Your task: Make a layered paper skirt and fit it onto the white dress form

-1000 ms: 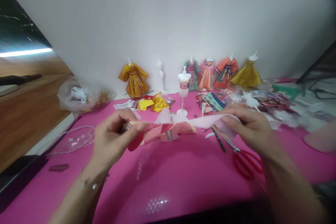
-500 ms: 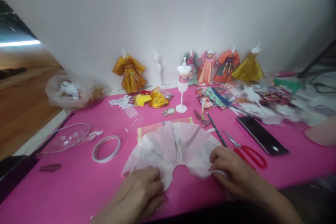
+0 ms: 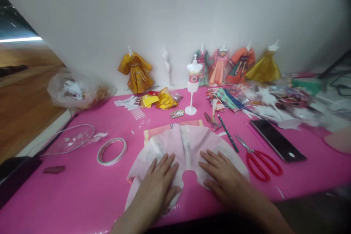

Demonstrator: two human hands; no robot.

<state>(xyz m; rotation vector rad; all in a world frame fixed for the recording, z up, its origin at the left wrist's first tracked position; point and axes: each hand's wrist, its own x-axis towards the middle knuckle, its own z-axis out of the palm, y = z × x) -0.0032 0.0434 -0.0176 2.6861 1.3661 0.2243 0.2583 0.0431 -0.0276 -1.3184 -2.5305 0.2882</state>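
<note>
A pale pink-white piece of fabric [image 3: 189,142] lies fanned out on the pink table, with a rounded notch at its near edge. On its left half rests my left hand [image 3: 159,179], flat with the fingers spread. My right hand [image 3: 222,173] lies palm down on the right half, its fingers also apart. An orange-pink strip with yellow ends [image 3: 146,135] shows from under the fabric's far edge. Beyond the fabric stands a small white dress form [image 3: 193,84] with a red band around it.
Red-handled scissors [image 3: 263,164], a dark pencil [image 3: 228,133] and a phone [image 3: 278,140] lie on the right. A tape roll [image 3: 101,155] is at left. Dressed miniature forms [image 3: 135,71] line the wall, with plastic bags [image 3: 67,89] at back left.
Both hands have let go of the fabric's near edges and moved inward and forward onto it, fingers now spread. The fabric's sides lie spread out wider. The view has shifted slightly.
</note>
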